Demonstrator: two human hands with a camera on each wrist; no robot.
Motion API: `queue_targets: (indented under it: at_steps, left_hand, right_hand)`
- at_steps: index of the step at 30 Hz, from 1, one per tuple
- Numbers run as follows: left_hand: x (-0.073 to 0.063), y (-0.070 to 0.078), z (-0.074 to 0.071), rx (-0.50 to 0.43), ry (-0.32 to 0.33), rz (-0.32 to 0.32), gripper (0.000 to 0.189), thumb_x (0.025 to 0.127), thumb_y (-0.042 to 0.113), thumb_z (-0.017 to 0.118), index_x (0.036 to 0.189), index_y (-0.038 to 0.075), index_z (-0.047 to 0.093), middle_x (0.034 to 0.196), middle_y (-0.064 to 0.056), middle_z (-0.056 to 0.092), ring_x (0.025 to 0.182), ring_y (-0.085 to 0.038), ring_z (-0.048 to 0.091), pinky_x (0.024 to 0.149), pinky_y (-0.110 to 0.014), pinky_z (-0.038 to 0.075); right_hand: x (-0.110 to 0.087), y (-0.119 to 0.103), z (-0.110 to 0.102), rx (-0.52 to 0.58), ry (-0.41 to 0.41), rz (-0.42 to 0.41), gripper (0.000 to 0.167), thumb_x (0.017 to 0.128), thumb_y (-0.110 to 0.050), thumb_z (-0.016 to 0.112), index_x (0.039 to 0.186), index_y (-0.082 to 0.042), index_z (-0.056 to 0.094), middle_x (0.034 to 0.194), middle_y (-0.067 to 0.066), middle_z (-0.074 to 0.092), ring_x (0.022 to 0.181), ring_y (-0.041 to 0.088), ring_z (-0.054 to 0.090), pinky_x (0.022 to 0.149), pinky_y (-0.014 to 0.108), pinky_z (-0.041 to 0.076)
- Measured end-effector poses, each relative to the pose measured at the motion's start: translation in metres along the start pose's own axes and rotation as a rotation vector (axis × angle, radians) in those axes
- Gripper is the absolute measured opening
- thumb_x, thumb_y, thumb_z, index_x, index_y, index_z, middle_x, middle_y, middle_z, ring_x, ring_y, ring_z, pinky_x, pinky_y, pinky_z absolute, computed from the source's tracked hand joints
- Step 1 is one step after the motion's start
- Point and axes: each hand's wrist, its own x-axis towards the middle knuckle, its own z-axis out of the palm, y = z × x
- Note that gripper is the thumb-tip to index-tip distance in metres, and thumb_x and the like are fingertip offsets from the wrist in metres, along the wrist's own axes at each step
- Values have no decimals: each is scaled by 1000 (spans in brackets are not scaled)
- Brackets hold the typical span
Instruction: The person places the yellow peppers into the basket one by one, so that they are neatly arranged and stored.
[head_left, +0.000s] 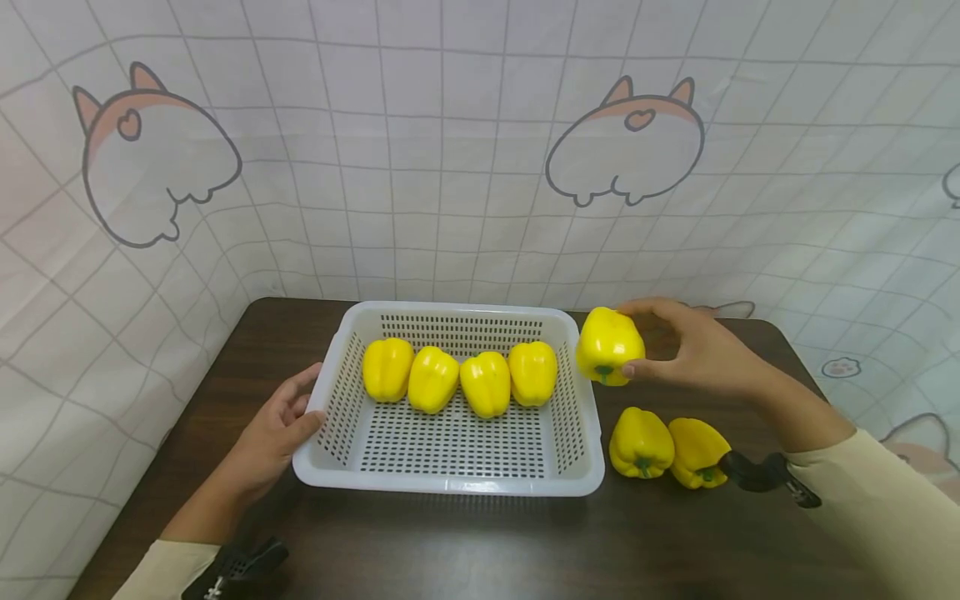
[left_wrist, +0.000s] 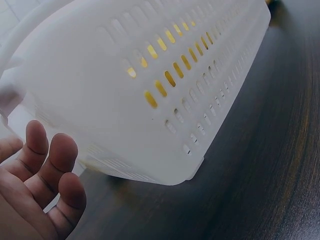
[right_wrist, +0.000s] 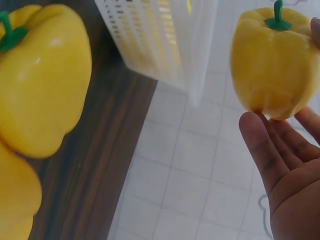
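Observation:
A white plastic basket (head_left: 450, 483) with slotted walls sits on the dark table, several yellow bell peppers (head_left: 433, 380) lined up inside it. At its left side my left hand (head_left: 273, 425) holds the rim, thumb over the edge; in the left wrist view the other fingers (left_wrist: 64, 150) curl beside the outer wall. My right hand (head_left: 693, 346) grips another yellow bell pepper (head_left: 609, 342) between thumb and fingers, up beside the basket's right rim. The right wrist view shows this pepper (right_wrist: 272, 65) with its green stem, raised above the tabletop.
Two more yellow bell peppers (head_left: 641, 443) lie side by side on the table (head_left: 480, 542), right of the basket and below my right forearm. A white grid-patterned cloth (head_left: 465, 167) with cartoon animals hangs behind the table and at both sides.

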Motion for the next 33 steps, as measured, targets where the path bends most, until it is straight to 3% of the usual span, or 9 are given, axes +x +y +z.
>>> queue_targets:
  at_steps: [7,14,19,24,33]
  left_hand:
    - [1,0,0,10,-3,-3,74,105,6,54,163,8,7,144,-33,44,112,-41,64,84,-48,60]
    - [0,2,0,19,4,-14,75,105,6,54,163,8,7,145,-33,43,111,-39,65,84,-48,60]
    - [1,2,0,14,4,-19,75,105,7,54,163,9,7,145,-33,43,111,-38,65,85,-47,59]
    - [1,1,1,17,5,-18,75,105,8,55,163,9,8,145,-33,43,111,-38,65,85,-47,59]
    - [1,1,1,4,5,-12,74,105,6,54,163,8,8,142,-34,45,109,-38,66,84,-47,60]
  right_hand:
    - [13,-12,12,75,-29,-9,76,84,-37,86,147,-19,48,138,0,58,121,25,60,95,48,56]
    - [25,-25,27,96,-91,17,85,82,-47,85,150,-18,44,142,-2,55,123,24,60,95,46,56]
    - [33,-36,38,87,-126,38,89,81,-49,86,152,-19,41,142,0,54,115,25,65,91,43,58]
    - [43,-46,45,57,-133,-2,87,80,-44,88,151,-20,43,141,-1,53,108,23,66,82,38,61]
    - [56,-64,55,20,-137,-58,87,80,-48,86,150,-18,45,147,-3,49,124,21,55,86,38,59]
